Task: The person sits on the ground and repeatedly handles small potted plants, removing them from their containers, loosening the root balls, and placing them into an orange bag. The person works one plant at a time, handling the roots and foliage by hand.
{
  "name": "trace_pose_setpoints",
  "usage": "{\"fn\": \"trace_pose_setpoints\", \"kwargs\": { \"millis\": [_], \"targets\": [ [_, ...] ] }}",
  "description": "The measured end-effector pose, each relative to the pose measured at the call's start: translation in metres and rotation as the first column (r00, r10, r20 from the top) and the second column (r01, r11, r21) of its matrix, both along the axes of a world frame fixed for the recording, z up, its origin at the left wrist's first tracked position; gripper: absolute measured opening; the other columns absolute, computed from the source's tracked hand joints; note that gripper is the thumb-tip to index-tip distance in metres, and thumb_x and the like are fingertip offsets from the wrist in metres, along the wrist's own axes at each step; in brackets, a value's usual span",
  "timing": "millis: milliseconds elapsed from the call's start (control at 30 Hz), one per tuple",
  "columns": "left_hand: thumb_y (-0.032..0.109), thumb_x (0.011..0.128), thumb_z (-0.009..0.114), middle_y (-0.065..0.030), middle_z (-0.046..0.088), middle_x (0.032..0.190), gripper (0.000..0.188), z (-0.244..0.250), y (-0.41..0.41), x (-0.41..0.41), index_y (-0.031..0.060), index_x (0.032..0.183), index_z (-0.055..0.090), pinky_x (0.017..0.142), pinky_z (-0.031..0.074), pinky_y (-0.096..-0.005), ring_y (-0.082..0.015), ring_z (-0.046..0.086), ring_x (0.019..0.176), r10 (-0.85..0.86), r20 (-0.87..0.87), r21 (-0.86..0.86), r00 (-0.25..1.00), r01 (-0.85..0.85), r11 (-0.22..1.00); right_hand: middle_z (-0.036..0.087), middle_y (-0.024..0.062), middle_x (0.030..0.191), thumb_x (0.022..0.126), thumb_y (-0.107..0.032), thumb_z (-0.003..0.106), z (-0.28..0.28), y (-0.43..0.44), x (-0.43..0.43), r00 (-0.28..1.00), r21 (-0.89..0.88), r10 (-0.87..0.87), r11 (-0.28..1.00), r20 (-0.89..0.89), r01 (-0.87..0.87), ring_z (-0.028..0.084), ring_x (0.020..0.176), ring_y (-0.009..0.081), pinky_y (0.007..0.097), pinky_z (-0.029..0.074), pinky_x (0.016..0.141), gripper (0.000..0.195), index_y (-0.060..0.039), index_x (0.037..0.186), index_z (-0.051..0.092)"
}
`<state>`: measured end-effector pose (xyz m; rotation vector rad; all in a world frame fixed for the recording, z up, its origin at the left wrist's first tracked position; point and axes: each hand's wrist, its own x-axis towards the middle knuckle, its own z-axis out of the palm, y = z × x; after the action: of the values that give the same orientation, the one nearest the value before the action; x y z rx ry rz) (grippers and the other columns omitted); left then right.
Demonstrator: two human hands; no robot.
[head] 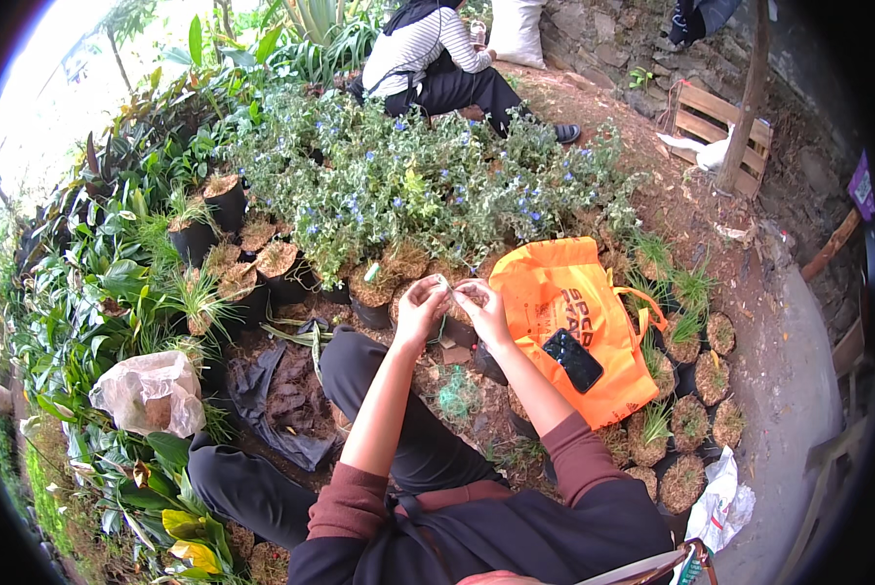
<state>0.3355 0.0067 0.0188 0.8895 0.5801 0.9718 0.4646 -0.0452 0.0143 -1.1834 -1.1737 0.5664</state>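
Note:
Both hands meet in front of me, fingertips almost touching. My left hand (pixel 423 303) and my right hand (pixel 481 303) pinch a small, pale, thin thing (pixel 445 284) between them; it is too small to name. Below the hands, green plastic netting or string (pixel 458 395) lies tangled on the soil. To the right, an orange fabric bag (pixel 613 373) is spread over pots, with a black smartphone (pixel 573 360) on it. A small light-green object (pixel 372 272) sits on a pot left of my hands.
Potted grass plants (pixel 690 423) stand at right, other black pots (pixel 225 205) at left. Blue-flowered plants (pixel 423 183) spread ahead. Beyond them sits a person (pixel 437 66). A clear plastic bag (pixel 152 395) lies left; a wooden crate (pixel 708 121) leans near a tree trunk (pixel 748 102).

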Motion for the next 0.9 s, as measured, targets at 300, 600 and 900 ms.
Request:
{"fn": "trace_pose_setpoints", "kwargs": {
  "millis": [300,600,900],
  "targets": [
    [0.006,0.087,0.051,-0.0044,0.057,0.093,0.026,-0.004,0.006,-0.003,0.0072,0.113,0.049,0.082,0.051,-0.0389,-0.0174,0.059,0.084,0.027,0.310,-0.291,0.950,0.068,0.954,0.061,0.0071,0.098,0.086,-0.014,0.051,-0.003,-0.016,0.013,0.521,-0.076,0.095,0.952,-0.848,-0.297,0.057,0.089,0.0192,0.0371,0.046,0.079,0.009,-0.0095,0.094,0.053],
    [0.011,0.084,0.057,0.0010,0.055,0.095,0.022,-0.012,0.010,-0.007,0.0120,0.106,0.056,0.048,0.044,-0.0228,-0.0105,0.054,0.067,0.048,0.113,-0.344,0.992,-0.006,0.939,0.033,-0.0039,0.057,0.092,-0.017,0.044,0.021,-0.021,0.044,0.225,0.308,0.421,0.860,-0.879,-0.407,0.035,0.050,0.0077,0.0242,0.035,0.055,0.013,-0.0094,0.082,0.049],
    [0.016,0.083,0.057,-0.0002,0.056,0.090,0.020,-0.004,0.013,-0.008,0.0118,0.103,0.055,0.038,0.035,-0.0177,-0.0066,0.047,0.053,0.199,0.077,-0.348,0.977,-0.161,0.924,0.054,-0.0038,0.062,0.075,-0.023,0.072,0.104,-0.034,0.141,0.929,-0.309,0.107,0.951,0.355,0.009,0.044,0.055,0.0039,0.0218,0.033,0.047,0.021,-0.0059,0.076,0.061]
  ]
}}
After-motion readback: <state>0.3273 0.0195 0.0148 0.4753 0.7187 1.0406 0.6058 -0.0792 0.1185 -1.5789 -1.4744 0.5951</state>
